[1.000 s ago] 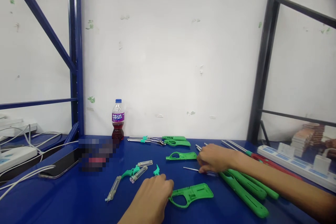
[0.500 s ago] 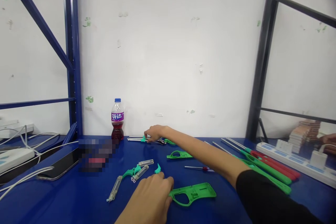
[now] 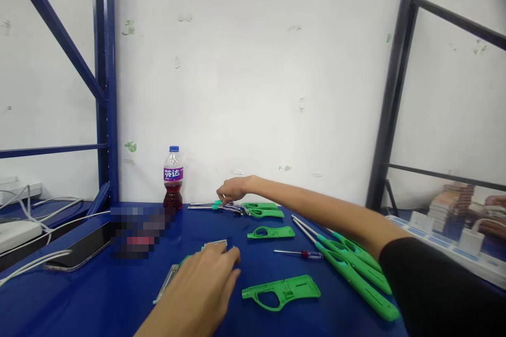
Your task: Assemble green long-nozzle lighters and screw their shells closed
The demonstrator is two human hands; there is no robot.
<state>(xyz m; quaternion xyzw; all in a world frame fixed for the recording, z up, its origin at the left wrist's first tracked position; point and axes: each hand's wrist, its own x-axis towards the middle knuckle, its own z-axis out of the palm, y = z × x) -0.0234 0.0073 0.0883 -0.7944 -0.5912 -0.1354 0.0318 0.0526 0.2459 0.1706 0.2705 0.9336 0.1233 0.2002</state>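
Note:
My left hand (image 3: 201, 279) is low over the table, thumb and index finger apart. It partly covers clear plastic fuel tanks (image 3: 168, 280) and teal triggers; some of its fingertips are hidden. To its right lies an open green lighter shell half (image 3: 302, 287), its inner side up. My right hand (image 3: 233, 189) reaches to the back of the table, fingers bent and pinching at thin metal lighter tubes (image 3: 201, 206) with teal pieces and wires. Just right of it are green shell pieces (image 3: 264, 211). Another green shell half (image 3: 280, 232) lies nearer.
A screwdriver (image 3: 304, 254) lies right of centre. Green long-nosed lighters (image 3: 356, 274) lie under my right arm. A drink bottle (image 3: 173, 179) stands by the wall. A phone (image 3: 85, 246) and white cables lie left; a power strip (image 3: 446, 247) is at right.
My left hand has moved left, away from the near green shell half and over the clear tanks and triggers. My right hand stays at the metal tubes, while its forearm has shifted slightly.

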